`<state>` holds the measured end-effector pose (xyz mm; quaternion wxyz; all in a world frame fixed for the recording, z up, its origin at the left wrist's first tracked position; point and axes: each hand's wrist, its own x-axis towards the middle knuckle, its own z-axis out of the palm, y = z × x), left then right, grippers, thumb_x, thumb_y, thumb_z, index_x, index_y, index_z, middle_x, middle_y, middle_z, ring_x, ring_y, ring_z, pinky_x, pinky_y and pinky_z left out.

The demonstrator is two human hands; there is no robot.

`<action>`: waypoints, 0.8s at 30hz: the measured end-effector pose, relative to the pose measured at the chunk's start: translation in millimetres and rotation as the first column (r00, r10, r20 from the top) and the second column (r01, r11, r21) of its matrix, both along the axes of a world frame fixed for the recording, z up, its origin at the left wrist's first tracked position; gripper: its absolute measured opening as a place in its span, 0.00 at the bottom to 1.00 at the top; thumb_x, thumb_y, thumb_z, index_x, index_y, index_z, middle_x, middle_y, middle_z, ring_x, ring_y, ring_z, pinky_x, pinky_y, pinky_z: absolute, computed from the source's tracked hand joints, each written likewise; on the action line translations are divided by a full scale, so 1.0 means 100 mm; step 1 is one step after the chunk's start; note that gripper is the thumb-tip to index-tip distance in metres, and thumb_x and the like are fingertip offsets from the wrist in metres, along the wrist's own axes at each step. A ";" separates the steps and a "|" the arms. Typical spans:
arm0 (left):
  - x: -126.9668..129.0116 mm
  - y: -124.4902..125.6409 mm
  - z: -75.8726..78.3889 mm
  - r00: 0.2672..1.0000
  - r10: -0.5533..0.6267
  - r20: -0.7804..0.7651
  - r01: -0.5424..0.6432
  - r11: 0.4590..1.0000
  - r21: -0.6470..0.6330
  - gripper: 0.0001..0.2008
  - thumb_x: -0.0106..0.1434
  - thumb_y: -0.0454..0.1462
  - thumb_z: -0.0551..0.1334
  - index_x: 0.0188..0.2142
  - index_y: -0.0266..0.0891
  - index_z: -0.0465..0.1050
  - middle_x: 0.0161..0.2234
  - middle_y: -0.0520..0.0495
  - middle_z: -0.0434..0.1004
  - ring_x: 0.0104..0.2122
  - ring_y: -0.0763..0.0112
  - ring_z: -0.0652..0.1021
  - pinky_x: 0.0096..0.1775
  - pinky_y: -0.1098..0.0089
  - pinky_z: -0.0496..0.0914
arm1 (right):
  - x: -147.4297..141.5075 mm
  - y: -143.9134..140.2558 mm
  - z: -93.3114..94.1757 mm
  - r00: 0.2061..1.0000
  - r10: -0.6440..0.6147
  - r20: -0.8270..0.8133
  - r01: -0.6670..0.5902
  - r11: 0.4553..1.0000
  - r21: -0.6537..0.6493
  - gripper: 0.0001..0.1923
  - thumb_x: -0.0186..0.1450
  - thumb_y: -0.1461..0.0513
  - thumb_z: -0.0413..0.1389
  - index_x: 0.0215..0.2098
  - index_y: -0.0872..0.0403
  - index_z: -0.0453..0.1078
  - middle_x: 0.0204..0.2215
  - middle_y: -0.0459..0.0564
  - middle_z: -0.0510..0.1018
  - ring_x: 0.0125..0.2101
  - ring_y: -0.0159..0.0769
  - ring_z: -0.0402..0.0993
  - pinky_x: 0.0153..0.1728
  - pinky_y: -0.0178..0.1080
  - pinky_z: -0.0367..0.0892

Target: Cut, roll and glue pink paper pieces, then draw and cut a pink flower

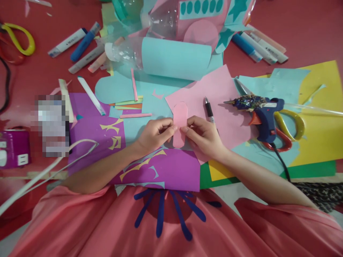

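Note:
Between my hands is a pink paper strip (180,123) with rounded ends, held upright over the paper-covered table. My left hand (157,134) pinches its left edge between thumb and fingers. On the opposite edge, my right hand (202,135) grips it in the same way. A black pen (209,109) lies just beyond my right hand on a large pink sheet (214,85). Thin pink strips (135,115) and other narrow scraps are beyond my left hand.
A glue gun (264,110) rests on scissors (292,125) at the right, its cord running toward me. Behind my hands lies a bottle wrapped in light blue paper (175,57). Markers (85,41) lie on both sides. Purple sheets (174,169) with paper offcuts are in front.

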<state>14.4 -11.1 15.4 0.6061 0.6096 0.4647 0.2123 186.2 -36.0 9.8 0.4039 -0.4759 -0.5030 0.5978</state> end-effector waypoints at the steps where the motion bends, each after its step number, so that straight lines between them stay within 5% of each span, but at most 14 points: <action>1: 0.00 0.00 0.00 1.000 -0.007 -0.003 0.007 1.000 -0.005 0.14 0.59 0.43 0.55 0.20 0.41 0.59 0.15 0.56 0.62 0.18 0.79 0.63 0.21 0.74 0.57 | 0.00 0.00 0.00 1.000 0.003 -0.003 -0.003 1.000 -0.010 0.14 0.63 0.57 0.60 0.24 0.52 0.62 0.17 0.38 0.64 0.16 0.23 0.58 0.17 0.31 0.54; 24: 0.01 0.02 -0.01 0.998 0.044 0.036 -0.042 0.997 -0.061 0.09 0.57 0.41 0.57 0.23 0.41 0.62 0.16 0.57 0.67 0.17 0.80 0.67 0.22 0.76 0.63 | 0.05 0.01 -0.03 0.995 0.083 -0.053 -0.087 0.993 -0.081 0.13 0.66 0.57 0.56 0.26 0.52 0.61 0.15 0.36 0.64 0.13 0.22 0.57 0.14 0.29 0.52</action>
